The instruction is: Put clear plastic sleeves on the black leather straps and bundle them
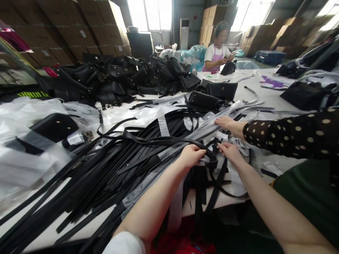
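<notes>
My left hand (191, 155) is closed, thumb against fingers, on a black strap (161, 140) that loops round in front of it. To its right, my right hand (230, 152) pinches at the end of something dark and narrow; what exactly lies between its fingertips is too small to make out. Beneath both hands spreads a large pile of long flat black straps (113, 173), running from the lower left up toward the middle. Strips of clear plastic wrapping (203, 131) lie across them.
At the right, a co-worker's hand (225, 122) in a dotted sleeve (288, 132) reaches close above my right hand. Black bags (119, 70) are heaped behind. Plastic-wrapped goods (39, 148) lie left. Another person (215, 56) works across the white table (249, 92). Cardboard boxes (66, 31) stand beyond.
</notes>
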The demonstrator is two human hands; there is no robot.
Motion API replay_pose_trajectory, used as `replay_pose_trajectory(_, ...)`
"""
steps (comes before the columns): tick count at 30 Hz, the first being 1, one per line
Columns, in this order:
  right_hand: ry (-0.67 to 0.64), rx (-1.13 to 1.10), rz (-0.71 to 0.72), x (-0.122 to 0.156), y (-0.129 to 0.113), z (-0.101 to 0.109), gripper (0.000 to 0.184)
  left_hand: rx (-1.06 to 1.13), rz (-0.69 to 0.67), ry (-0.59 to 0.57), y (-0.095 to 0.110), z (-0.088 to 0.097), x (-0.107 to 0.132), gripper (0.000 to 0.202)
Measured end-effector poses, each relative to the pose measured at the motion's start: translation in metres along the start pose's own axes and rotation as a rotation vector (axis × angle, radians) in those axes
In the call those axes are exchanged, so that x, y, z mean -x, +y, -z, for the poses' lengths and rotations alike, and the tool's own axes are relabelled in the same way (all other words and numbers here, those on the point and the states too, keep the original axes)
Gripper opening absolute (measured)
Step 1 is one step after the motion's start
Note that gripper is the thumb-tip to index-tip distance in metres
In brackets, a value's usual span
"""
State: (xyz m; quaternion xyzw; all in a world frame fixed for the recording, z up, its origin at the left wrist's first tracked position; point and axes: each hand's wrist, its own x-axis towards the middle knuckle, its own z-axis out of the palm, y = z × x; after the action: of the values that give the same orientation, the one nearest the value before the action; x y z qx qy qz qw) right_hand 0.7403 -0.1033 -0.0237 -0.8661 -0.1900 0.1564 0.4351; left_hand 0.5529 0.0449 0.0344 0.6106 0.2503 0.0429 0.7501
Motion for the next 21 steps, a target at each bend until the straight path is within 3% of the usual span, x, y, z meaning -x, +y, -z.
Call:
replay_pose_trajectory(3, -0.013, 0.100, 0.039, 0.003, -0.001, -0.001, 0.039, -0.121, 0.010, -0.058, 0.027, 0.019, -0.024, 0.016)
replay_pose_trajectory(7, -0.009, 0.218, 0.117, 0.003, -0.005, 0.004, 0.036, -0.317, 0.027, -0.082, 0.090, 0.049, -0.054, 0.009)
replay_pose_trajectory(11, 0.117, 0.311, 0.114, -0.023, -0.010, 0.023, 0.035, -0.354, -0.056, -0.032, 0.142, 0.060, -0.065, 0.013)
replay_pose_trajectory(14, 0.194, 0.363, 0.060, -0.059, -0.011, 0.049, 0.030, -0.364, -0.071, -0.022, 0.146, 0.061, -0.059, 0.020)
replay_pose_trajectory(21, 0.485, 0.507, -0.027, -0.140, -0.006, 0.125, 0.036, -0.347, -0.066, -0.027, 0.111, 0.080, -0.052, 0.028)
